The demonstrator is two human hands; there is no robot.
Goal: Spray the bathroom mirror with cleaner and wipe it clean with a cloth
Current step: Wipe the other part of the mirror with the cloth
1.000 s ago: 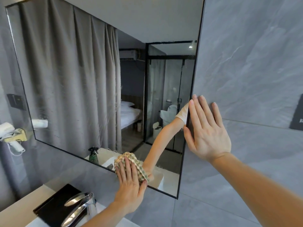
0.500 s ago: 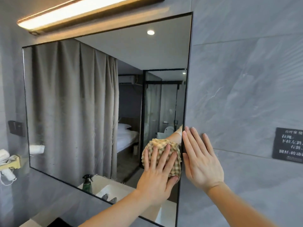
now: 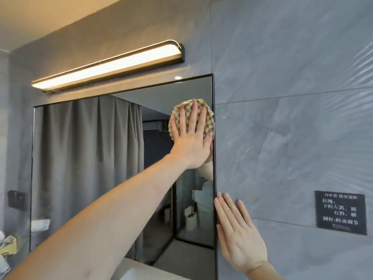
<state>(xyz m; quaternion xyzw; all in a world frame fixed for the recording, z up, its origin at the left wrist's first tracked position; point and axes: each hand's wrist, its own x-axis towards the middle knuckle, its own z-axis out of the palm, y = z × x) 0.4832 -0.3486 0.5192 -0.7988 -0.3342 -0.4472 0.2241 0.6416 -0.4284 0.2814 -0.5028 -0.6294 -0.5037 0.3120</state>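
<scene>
Checked cloth (image 3: 191, 118) is lying flat under your left hand (image 3: 191, 146), pressing on the mirror (image 3: 84, 158) near its top right corner. Your right hand (image 3: 240, 235) is resting open and empty on the wall tile (image 3: 282, 138). You're risking slipping past the black frame edge (image 3: 214, 158); the lamp (image 3: 109, 66) is hanging close above.

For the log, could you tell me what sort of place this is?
Probably a hotel bathroom: a wall mirror under a light bar, grey wall tiles, and a bed and toilet in the reflection.
</scene>
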